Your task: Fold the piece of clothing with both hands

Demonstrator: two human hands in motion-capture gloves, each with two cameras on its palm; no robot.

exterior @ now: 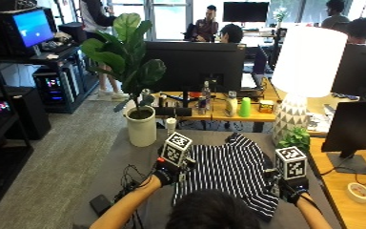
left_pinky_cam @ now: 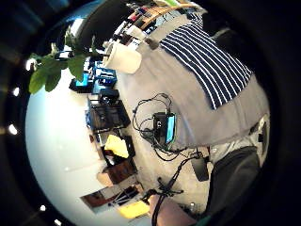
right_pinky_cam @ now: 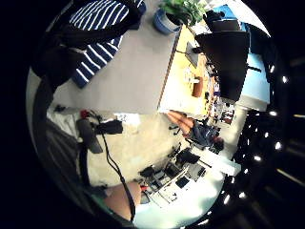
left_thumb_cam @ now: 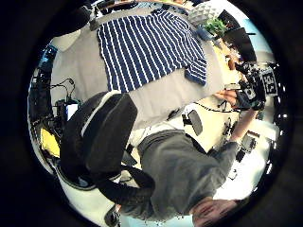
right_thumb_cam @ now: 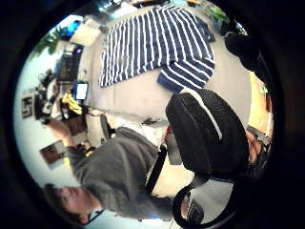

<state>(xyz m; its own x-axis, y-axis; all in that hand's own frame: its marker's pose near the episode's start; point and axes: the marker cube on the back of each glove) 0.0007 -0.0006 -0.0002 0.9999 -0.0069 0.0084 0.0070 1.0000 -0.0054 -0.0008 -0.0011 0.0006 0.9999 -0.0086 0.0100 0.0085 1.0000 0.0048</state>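
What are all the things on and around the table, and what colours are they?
Navy and white striped shirt: one, spread flat on the grey table.
Grey cloth-covered table: one, in front of the person.
Green leafy plant in a white pot: one, at the table's far left corner.
White lamp with a patterned base: one, at the table's far right.
Small green plant: one, beside the lamp's base.
Black monitor: one, on the wooden desk behind the table.
Left hand: black glove, raised by the shirt's left edge.
Right hand: black glove, by the shirt's right edge.
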